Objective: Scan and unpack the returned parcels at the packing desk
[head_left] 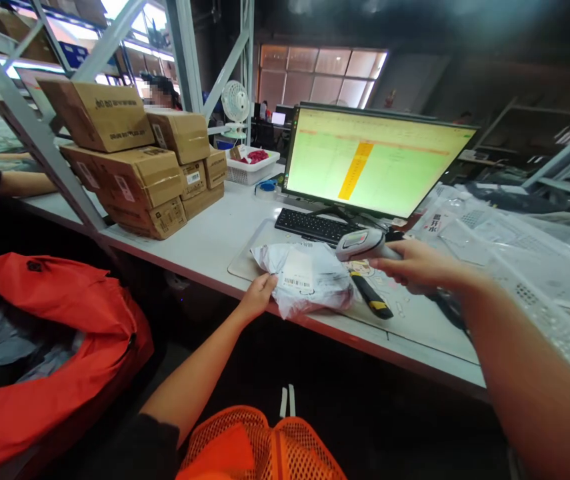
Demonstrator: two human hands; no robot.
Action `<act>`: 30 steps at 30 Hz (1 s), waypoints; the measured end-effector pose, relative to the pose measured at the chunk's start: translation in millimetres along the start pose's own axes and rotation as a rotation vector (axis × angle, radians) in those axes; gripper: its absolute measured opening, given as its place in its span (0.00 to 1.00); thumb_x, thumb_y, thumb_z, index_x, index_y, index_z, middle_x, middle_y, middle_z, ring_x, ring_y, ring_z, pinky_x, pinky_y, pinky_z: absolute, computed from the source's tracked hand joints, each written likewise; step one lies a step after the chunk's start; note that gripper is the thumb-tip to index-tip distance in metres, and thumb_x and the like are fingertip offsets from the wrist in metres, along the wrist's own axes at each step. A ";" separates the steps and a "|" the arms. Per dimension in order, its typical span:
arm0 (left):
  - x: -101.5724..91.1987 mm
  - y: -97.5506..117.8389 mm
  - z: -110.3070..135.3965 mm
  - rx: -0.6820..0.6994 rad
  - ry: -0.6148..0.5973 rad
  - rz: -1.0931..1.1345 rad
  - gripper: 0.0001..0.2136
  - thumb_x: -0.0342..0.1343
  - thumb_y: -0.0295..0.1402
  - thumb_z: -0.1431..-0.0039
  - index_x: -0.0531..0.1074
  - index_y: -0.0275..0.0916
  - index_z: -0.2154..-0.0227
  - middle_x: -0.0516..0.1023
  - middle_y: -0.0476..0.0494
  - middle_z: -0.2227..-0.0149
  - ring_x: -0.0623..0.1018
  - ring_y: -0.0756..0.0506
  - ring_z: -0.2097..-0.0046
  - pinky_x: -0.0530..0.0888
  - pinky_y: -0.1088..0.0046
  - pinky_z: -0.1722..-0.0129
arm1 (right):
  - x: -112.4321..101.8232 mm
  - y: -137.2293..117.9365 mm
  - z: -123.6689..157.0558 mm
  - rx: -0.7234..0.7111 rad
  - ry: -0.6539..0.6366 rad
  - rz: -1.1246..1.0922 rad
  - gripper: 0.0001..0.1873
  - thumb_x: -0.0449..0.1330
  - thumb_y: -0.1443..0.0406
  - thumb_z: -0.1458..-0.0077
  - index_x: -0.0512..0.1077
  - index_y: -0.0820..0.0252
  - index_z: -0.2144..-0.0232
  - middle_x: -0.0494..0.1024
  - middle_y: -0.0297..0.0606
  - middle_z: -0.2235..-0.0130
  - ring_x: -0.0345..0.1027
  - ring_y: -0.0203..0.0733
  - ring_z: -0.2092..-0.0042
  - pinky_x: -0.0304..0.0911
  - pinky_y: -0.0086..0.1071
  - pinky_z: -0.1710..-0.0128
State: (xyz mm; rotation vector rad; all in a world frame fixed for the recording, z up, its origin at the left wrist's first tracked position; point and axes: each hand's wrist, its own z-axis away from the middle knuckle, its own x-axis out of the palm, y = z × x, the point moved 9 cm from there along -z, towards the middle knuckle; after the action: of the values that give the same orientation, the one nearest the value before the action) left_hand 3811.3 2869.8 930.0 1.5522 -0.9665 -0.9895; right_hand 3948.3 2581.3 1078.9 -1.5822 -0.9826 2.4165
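Observation:
A white plastic mailer bag [315, 283] with a barcode label lies at the front edge of the desk. My left hand [261, 295] pinches its left corner. In my right hand [407, 263] is a grey-and-white barcode scanner [362, 244], its head over the right side of the bag. The fingers are wrapped round the scanner's handle. A black-and-yellow utility knife [372, 297] lies on the desk mat just right of the bag, below the scanner. Behind the bag sits a black keyboard [315, 225].
Cardboard boxes [135, 170] are stacked at the left by a metal post. A lit monitor [365, 163] stands behind the keyboard. White plastic baskets [535, 293] fill the right side. An open red bag [109, 340] stands lower left. Another person's arm [25, 183] shows at far left.

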 end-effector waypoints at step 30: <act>15.8 -5.7 19.5 -0.208 -0.093 0.045 0.19 0.60 0.53 0.50 0.77 0.39 0.74 0.82 0.41 0.70 0.79 0.38 0.64 0.74 0.63 0.62 | 34.5 -67.0 10.7 -0.254 -0.378 0.170 0.25 0.68 0.45 0.48 0.74 0.58 0.60 0.65 0.29 0.76 0.55 0.32 0.78 0.48 0.26 0.84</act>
State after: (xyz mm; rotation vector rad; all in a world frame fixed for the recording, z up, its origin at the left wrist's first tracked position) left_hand 3799.1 2849.7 919.5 1.3167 -0.9273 -1.1014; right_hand 3905.8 2643.2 1091.7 -1.3477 -1.3089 2.8801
